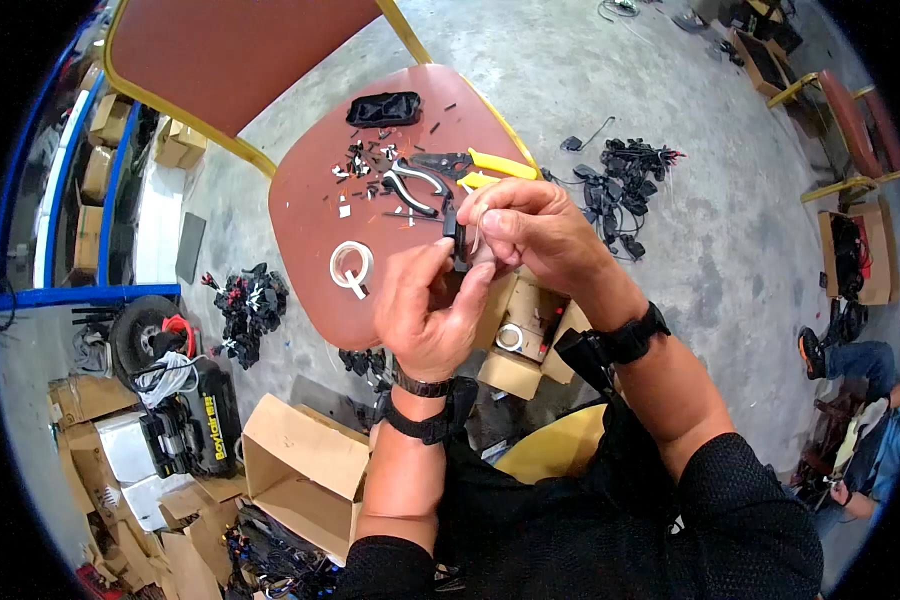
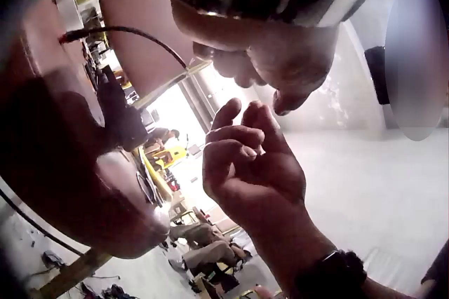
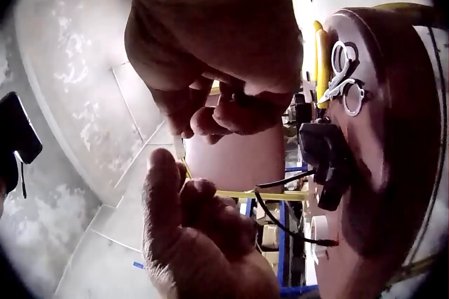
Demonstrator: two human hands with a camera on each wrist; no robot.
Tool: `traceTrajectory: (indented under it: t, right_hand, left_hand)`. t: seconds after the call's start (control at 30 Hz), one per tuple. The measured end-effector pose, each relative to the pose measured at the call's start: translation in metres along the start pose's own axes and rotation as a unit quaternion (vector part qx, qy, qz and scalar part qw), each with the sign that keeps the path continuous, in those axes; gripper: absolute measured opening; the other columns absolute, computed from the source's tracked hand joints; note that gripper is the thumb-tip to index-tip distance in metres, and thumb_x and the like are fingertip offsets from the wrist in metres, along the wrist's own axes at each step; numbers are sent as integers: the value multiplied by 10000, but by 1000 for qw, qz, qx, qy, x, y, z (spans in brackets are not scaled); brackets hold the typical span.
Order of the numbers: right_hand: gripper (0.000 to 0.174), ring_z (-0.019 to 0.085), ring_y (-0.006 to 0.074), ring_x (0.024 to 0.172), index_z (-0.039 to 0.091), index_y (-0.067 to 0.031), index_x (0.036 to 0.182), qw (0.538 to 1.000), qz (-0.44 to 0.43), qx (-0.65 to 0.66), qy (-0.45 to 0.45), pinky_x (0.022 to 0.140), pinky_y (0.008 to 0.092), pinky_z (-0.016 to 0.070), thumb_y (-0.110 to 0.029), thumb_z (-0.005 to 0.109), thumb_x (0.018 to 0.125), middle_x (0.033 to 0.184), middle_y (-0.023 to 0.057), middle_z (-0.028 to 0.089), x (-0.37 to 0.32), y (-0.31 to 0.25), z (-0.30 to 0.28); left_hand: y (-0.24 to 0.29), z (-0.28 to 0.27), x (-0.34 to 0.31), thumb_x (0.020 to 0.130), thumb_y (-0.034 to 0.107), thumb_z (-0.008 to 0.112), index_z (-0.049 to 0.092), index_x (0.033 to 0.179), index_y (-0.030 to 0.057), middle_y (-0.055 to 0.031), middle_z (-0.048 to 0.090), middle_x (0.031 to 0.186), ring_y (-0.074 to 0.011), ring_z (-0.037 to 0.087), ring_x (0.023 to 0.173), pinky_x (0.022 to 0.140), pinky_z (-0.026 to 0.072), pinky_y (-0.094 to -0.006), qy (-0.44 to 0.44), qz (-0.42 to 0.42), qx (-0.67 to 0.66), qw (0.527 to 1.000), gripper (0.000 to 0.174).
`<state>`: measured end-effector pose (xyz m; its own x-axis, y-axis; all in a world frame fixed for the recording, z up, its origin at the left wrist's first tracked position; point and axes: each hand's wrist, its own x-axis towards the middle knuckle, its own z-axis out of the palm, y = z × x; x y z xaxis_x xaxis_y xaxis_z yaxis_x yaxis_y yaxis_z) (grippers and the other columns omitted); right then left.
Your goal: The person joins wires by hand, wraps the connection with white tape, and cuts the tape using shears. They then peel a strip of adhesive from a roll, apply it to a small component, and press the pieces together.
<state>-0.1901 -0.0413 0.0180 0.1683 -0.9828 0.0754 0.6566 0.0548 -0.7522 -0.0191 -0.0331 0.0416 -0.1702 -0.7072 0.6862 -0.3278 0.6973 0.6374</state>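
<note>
In the head view my left hand (image 1: 425,310) grips a small black box-shaped device (image 1: 453,225), fingers and thumb at its lower end. My right hand (image 1: 540,235) is right beside it, its thumb and forefinger pinching a thin pale strip (image 1: 477,238). The black device (image 3: 326,159) shows a thin black cable (image 3: 270,215) in the right wrist view, where the left hand (image 3: 203,236) is below the right hand (image 3: 217,75). Both hands are over the brown chair seat (image 1: 305,215). Yellow-handled wire strippers (image 1: 500,163) and dark-handled pliers (image 1: 415,188) lie just beyond the fingers.
On the seat are a white tape roll (image 1: 338,265), a black pouch (image 1: 384,109) and several small black and white scraps (image 1: 365,158). Piles of black cabled devices (image 1: 250,315) lie on the floor. An open cardboard box (image 1: 305,445) stands near my left arm.
</note>
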Motion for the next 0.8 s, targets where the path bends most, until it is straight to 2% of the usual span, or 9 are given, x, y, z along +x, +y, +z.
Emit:
traceTrajectory:
  t: [0.1,0.13,0.23,0.33,0.43,0.53,0.7,0.8]
  right_hand:
    - [150,553,20,639,715,-18,995,999,-12,-35,-6,555,162,442,-140,689,913,846,-8,665,-6,1,-1]
    - [149,556,18,648,719,-27,993,999,-16,-47,-10,558,161,442,-149,696,911,846,-11,667,-8,1,0]
    - [149,559,16,668,727,-47,986,996,-23,-81,-14,568,159,441,-172,711,906,846,-22,669,-15,-2,4]
    - [150,553,17,673,730,-53,982,995,-20,-98,-14,578,163,439,-181,713,905,850,-25,669,-25,-4,4]
    - [156,550,23,669,726,-45,987,993,-11,-110,-26,582,175,440,-180,704,911,854,-23,666,-33,-7,1]
    - [169,551,32,660,715,-27,1001,993,5,-115,-12,579,184,442,-172,683,921,835,-18,657,-43,-16,2]
    - [191,558,43,639,695,-4,1018,996,67,-58,8,568,191,448,-163,660,920,799,-1,649,-54,-30,6]
    - [171,550,52,635,657,27,1025,993,85,-82,-23,570,195,443,-88,633,901,825,33,644,-58,-26,3]
  left_hand:
    - [1,6,-4,740,-19,807,673,1033,-3,-88,661,846,-151,591,641,555,472,-245,-19,-51,-45,998,323]
    - [3,7,-3,771,-52,760,681,998,-7,-104,674,856,-173,615,677,587,491,-269,-18,-40,-44,998,244]
    - [-1,8,-7,784,-71,731,683,975,-9,-116,678,856,-207,636,704,625,508,-295,1,-3,-41,999,206]
    - [6,5,-11,834,-59,698,679,968,-26,-122,691,896,-188,647,789,702,507,-279,-14,-17,-33,999,139]
    - [6,5,-14,785,-67,730,677,956,3,-131,677,854,-250,659,740,645,522,-319,5,15,-25,1000,193]
    - [11,1,-13,778,-58,741,669,973,19,-138,673,868,-280,656,738,641,527,-335,-10,60,12,998,221]
    - [14,-1,-18,743,-66,749,662,1000,31,-136,669,894,-295,655,742,639,529,-343,-29,112,25,993,288]
    - [14,-1,-21,727,-71,751,662,1007,30,-132,668,897,-290,657,747,643,530,-345,-33,120,30,992,310]
